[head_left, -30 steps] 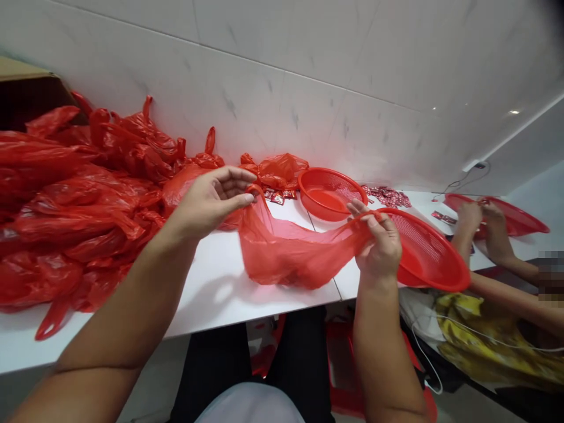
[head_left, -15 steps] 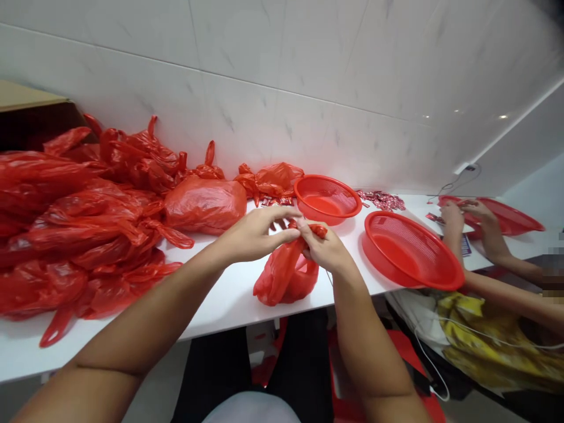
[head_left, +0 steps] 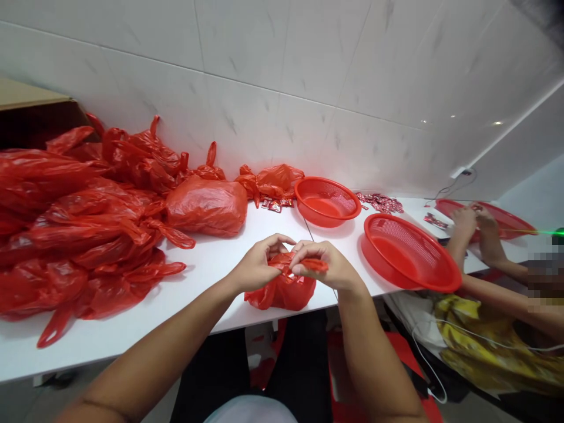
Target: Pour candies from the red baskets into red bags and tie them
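A small red plastic bag (head_left: 291,294) rests on the white table near its front edge, its top gathered between my hands. My left hand (head_left: 262,264) is at the bag's left side, with fingers curled and thumb against the plastic. At the upper right, my right hand (head_left: 324,264) pinches a twisted handle of the same bag, and the loose end sticks out past its fingers. Some of the bag's top is hidden behind my fingers.
Filled red bags (head_left: 88,223) are heaped at the left, beside a cardboard box (head_left: 35,97). Red baskets (head_left: 409,252) stand to the right. Small red packets (head_left: 275,204) lie near the wall (head_left: 264,106). A co-worker's hands (head_left: 478,220) are at the far right.
Both hands have come down closer to the table and a little apart. The bag's top is lower and its body sits flatter. The small packets near the wall show more fully.
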`<state>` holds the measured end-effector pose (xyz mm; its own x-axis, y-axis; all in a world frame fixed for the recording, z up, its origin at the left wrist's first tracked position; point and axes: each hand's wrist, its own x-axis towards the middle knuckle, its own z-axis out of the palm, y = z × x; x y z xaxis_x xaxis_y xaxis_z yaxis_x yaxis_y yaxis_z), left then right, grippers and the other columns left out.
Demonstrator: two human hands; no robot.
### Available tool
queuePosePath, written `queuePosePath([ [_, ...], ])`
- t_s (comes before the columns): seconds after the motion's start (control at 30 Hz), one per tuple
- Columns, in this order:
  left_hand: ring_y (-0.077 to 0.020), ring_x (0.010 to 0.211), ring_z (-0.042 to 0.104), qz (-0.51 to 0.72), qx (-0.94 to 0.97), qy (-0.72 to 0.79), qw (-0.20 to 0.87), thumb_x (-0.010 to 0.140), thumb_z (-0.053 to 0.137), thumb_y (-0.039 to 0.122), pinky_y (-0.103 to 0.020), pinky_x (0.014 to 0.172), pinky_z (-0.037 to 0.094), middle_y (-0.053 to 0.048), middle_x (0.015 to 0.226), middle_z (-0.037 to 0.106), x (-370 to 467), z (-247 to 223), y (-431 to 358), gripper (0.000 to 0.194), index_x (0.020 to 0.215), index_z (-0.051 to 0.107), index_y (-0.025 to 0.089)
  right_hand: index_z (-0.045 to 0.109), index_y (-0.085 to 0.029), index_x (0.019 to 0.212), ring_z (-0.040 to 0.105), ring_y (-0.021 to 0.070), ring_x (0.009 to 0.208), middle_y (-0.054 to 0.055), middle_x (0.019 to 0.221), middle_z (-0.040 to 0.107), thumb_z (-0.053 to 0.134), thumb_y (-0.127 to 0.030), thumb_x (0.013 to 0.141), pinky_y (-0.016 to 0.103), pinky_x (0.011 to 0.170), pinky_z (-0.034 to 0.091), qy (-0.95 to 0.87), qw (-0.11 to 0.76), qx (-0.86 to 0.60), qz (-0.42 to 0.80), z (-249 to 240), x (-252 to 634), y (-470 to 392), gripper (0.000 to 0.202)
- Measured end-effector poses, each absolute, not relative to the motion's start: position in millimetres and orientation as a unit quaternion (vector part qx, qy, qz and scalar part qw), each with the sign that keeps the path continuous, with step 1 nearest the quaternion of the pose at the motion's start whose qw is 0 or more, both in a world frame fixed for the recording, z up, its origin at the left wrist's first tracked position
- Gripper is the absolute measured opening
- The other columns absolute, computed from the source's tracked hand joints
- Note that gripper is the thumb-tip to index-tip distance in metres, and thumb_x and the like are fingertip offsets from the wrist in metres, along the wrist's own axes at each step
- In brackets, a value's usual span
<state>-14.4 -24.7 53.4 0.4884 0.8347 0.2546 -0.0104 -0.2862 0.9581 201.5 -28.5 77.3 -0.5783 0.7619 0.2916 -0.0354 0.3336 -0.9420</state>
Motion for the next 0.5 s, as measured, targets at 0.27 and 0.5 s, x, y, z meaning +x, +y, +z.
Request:
queuePosePath([
  [0.27, -0.0231, 0.074, 0.073, 0.309, 0.490, 0.224, 0.784, 0.094, 0.064, 0.061, -0.036, 0.077, 0.057, -0.010, 0.075, 0.074, -15, 40, -23, 0.055, 0.119, 0.068, 0.012, 0.080, -0.025, 0.105, 0.065, 0.0183, 0.092, 0.007, 0.099, 0.060, 0.065, -0.012, 0.095, 0.031, 0.078, 0.057, -0.801, 0.525, -0.264, 0.117, 25, 186, -43, 0.022],
  [0.5, -0.0167, 0.077, 0.070, 0.320, 0.555, 0.285, 0.713, 0.078, 0.088, 0.040, -0.027, 0.075, 0.053, -0.009, 0.089, 0.078, -28, 35, -17, 0.033, 0.092, 0.077, 0.012, 0.051, -0.033, 0.155, 0.063, 0.0218, 0.099, 0.010, 0.111, 0.067, 0.061, -0.012, 0.100, 0.038, 0.083, 0.057, -0.823, 0.499, -0.265, 0.060, 8, 199, -47, 0.060],
])
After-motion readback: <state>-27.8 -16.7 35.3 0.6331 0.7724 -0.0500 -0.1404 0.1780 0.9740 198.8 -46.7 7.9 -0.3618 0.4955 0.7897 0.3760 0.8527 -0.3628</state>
